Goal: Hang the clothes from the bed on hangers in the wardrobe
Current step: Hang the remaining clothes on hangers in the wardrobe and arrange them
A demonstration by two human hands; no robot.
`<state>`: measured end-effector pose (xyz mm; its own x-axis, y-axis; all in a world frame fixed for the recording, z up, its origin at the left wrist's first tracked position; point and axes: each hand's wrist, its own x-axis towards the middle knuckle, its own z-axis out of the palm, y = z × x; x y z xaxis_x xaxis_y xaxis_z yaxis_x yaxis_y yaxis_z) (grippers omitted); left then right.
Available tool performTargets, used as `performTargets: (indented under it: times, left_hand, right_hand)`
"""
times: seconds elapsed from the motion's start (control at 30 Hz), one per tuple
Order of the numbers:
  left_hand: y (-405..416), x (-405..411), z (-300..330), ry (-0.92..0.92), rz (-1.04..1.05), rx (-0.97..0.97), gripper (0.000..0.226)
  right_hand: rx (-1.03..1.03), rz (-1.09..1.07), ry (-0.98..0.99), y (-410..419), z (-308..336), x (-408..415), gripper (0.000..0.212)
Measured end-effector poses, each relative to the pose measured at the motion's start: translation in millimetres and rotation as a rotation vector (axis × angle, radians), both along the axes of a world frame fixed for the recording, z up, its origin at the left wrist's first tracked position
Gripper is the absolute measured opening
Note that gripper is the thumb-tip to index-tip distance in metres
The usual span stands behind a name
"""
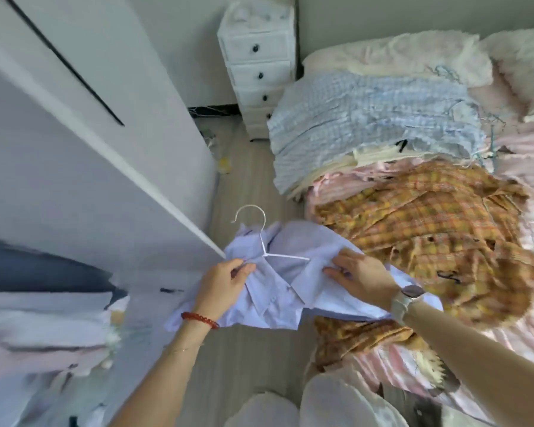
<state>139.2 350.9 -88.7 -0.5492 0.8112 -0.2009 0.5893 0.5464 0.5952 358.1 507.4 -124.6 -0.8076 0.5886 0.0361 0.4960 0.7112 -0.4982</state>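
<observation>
A pale lilac shirt [293,291] hangs in the air between the wardrobe and the bed, with a white hanger [261,238] partly inside its neck; the hook sticks up above the collar. My left hand [225,282] pinches the shirt's left shoulder by the hanger's junction. My right hand [358,274] grips the cloth at the right shoulder, over the hanger's right arm. On the bed [530,318] lie a yellow plaid garment [429,238] and a light blue checked garment [367,124].
An open white wardrobe door [90,149] stands at the left, its edge close to my left hand. Clothes hang inside the wardrobe [43,318] at lower left. A white drawer chest [259,66] stands at the far end of the narrow wooden floor strip.
</observation>
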Motion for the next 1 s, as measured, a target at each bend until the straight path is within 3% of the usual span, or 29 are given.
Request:
performTargets:
  times: [0.1,0.23,0.33,0.53,0.6,0.8,0.93,1.0]
  left_hand:
    - [-76,-36,10,0.032,0.192,0.064,0.034]
    - [-172,-61,15,0.106,0.499,0.207,0.031]
    - [-234,-76,19,0.143,0.728,0.295,0.021]
    - [-347,-109,58,0.427,0.872,0.45,0.024]
    - [-380,-118,75,0.523,0.917,0.477,0.035]
    - [-472,-154,123,0.786,1.05,0.44,0.051]
    - [-509,-168,157,0.863,1.243,0.328,0.061]
    - [-518,-172,178,0.99,1.264,0.318,0.053]
  right_hand:
    - [-0.02,0.185,-0.056,-45,17,-61,0.056]
    - [0.058,0.369,0.038,-109,41,-130,0.04]
    - [0.033,0.546,0.074,-160,65,-173,0.06]
    - [0.177,0.864,0.175,-252,110,-248,0.045]
    - [0.222,0.941,0.222,-282,130,-269,0.04]
    - [0.089,1.049,0.294,-377,179,-332,0.042]
    - [-0.026,0.97,0.304,-431,205,-372,0.047]
    - [-0.052,0.925,0.323,-452,215,-396,0.048]
